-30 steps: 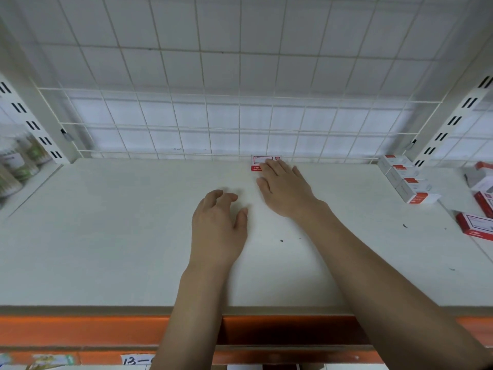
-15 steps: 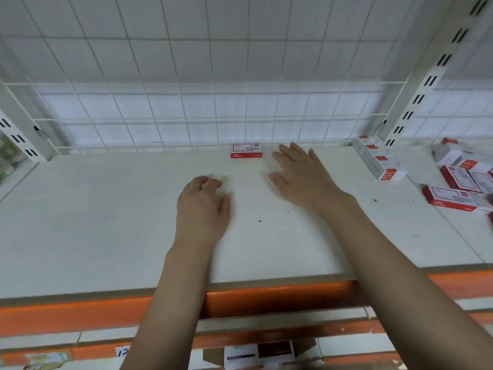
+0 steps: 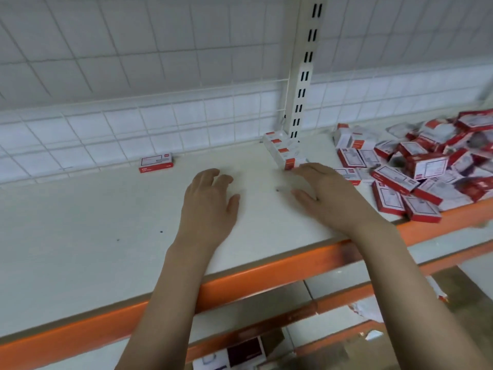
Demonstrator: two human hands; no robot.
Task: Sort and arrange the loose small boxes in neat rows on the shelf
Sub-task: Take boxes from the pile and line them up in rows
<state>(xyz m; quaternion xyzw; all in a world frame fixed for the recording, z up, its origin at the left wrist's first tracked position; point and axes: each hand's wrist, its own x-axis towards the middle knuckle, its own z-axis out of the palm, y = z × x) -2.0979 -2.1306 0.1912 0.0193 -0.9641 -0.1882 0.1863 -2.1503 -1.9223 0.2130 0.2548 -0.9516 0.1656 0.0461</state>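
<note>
One red-and-white small box (image 3: 156,162) lies alone at the back of the white shelf (image 3: 80,236), against the wire grid. A short row of the same boxes (image 3: 284,150) runs out from the slotted upright. Right of it sprawls a loose heap of boxes (image 3: 426,166). My left hand (image 3: 209,206) rests palm down on the shelf, fingers slightly curled, holding nothing. My right hand (image 3: 324,194) hovers flat and empty, its fingertips next to the front box of the short row.
A white slotted upright (image 3: 304,76) divides the shelf bays. The wire grid back panel (image 3: 160,124) closes the rear. The shelf has an orange front edge (image 3: 240,284); lower shelves with cartons (image 3: 245,353) show below.
My right hand has left the single box at the back and moved right toward the short row. The view has swung right, bringing the heap of boxes into sight. The left hand barely moved.
</note>
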